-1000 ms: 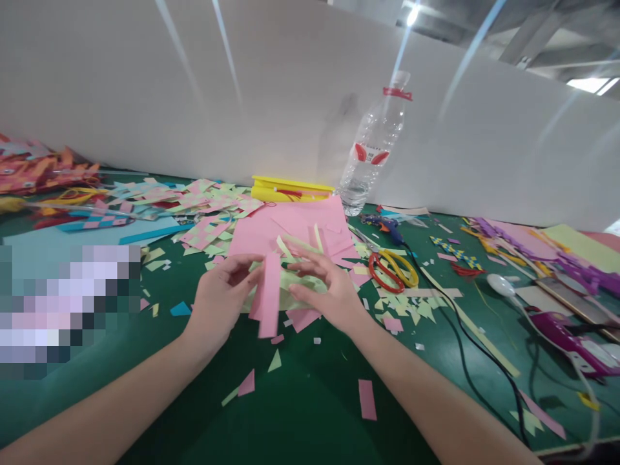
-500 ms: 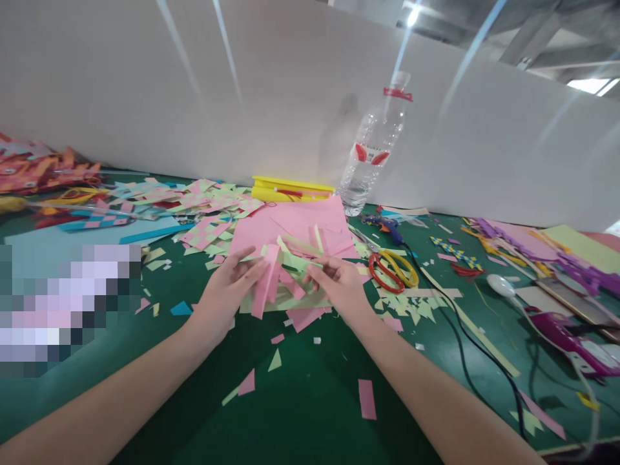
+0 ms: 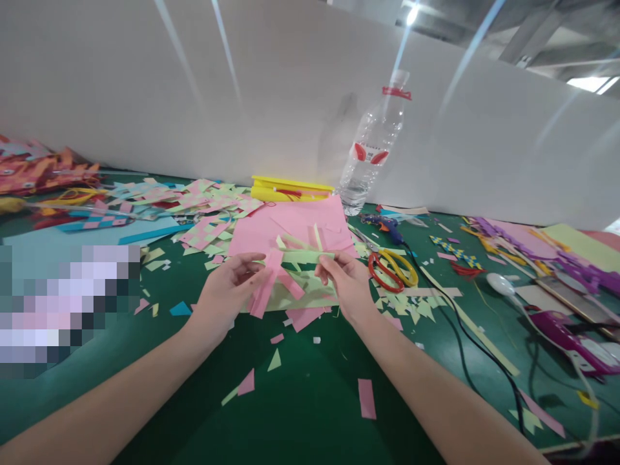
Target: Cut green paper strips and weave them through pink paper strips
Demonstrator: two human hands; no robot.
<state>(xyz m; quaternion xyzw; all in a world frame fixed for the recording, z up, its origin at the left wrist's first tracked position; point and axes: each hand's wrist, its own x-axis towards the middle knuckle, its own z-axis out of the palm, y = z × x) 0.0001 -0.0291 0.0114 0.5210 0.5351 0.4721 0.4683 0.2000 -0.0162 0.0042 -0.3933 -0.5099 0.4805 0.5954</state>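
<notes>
My left hand [image 3: 227, 287] is closed, thumb against fingers, on a folded pink paper strip [image 3: 267, 284] that hangs down at a slant. A light green paper strip [image 3: 304, 257] runs across from the pink one to my right hand [image 3: 347, 284], whose thumb and fingertips pinch its right end. The two strips meet beside my left fingertips; how they are joined there is not clear. Below them lie a short pink piece [image 3: 290, 283] and a pale green sheet [image 3: 312, 297]. Behind is a large pink sheet [image 3: 300, 216].
Scissors [image 3: 392, 268] with red and yellow handles lie right of my right hand, near a blue glue gun [image 3: 390, 227] and its black cord. A plastic bottle [image 3: 371, 158] leans against the white partition [image 3: 217, 97]. Cut paper scraps [image 3: 213, 197] spread over the green table [image 3: 310, 413].
My right hand has moved a little to the right, along the light green strip, which now stretches straighter between my hands. My left hand has stayed nearly in place.
</notes>
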